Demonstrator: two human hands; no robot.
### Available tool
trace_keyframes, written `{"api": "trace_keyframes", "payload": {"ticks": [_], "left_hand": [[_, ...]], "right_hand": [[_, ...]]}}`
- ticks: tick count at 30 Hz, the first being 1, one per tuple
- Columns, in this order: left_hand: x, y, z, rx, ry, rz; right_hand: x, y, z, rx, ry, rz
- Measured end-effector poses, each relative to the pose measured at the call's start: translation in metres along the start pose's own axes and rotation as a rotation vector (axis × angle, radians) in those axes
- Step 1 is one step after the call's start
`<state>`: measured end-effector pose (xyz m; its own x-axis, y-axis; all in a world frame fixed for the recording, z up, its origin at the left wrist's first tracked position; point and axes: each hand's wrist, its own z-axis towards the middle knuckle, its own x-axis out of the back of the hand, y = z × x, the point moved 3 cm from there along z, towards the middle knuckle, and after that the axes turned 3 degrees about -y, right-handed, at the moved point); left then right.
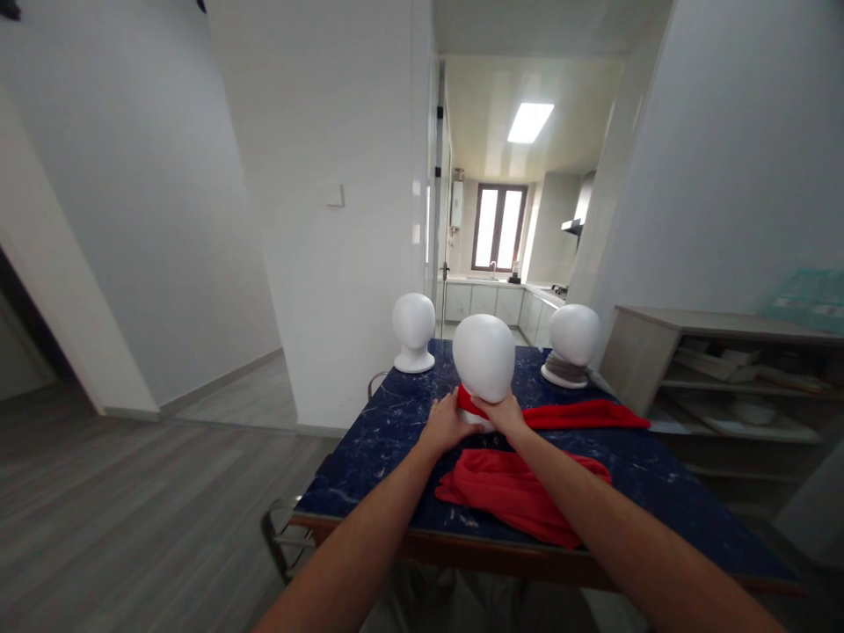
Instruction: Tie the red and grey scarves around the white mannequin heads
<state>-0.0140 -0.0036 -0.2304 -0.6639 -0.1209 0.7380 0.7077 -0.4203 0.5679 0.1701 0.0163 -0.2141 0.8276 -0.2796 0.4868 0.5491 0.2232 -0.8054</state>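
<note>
A white mannequin head (483, 356) stands in the middle of the dark blue marble table (369, 457). A red scarf (580, 415) is wrapped at its neck and trails to the right, with a bunched part (507, 488) lying in front. My left hand (443, 424) rests against the left side of the neck, touching the scarf there. My right hand (505, 413) grips the scarf at the front of the neck.
Two more white mannequin heads stand at the table's far edge, one at the left (414, 331) and one at the right (573, 343) with a grey band at its neck. A wooden shelf unit (718, 369) is right of the table. A chair (280, 532) sits at the near left corner.
</note>
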Motion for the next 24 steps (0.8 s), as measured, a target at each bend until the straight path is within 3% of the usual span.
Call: {"api": "trace_keyframes", "payload": {"ticks": [3,6,12,19,24], "left_hand": [[-0.003,-0.003,0.000,0.017,0.001,-0.001],[-0.004,-0.006,0.001,0.021,-0.011,-0.015],[-0.004,-0.007,0.003,0.045,-0.018,-0.050],[-0.002,-0.008,0.004,0.036,-0.025,-0.063],[-0.002,-0.009,0.005,0.051,-0.030,-0.081]], "right_hand": [[0.002,0.006,0.001,-0.030,-0.092,0.014],[0.020,0.018,0.005,-0.049,-0.214,-0.006],[0.054,0.037,0.003,-0.030,-0.236,-0.128],[0.068,0.021,-0.015,0.092,-0.288,-0.127],[0.091,0.001,-0.026,0.147,-0.351,0.060]]}}
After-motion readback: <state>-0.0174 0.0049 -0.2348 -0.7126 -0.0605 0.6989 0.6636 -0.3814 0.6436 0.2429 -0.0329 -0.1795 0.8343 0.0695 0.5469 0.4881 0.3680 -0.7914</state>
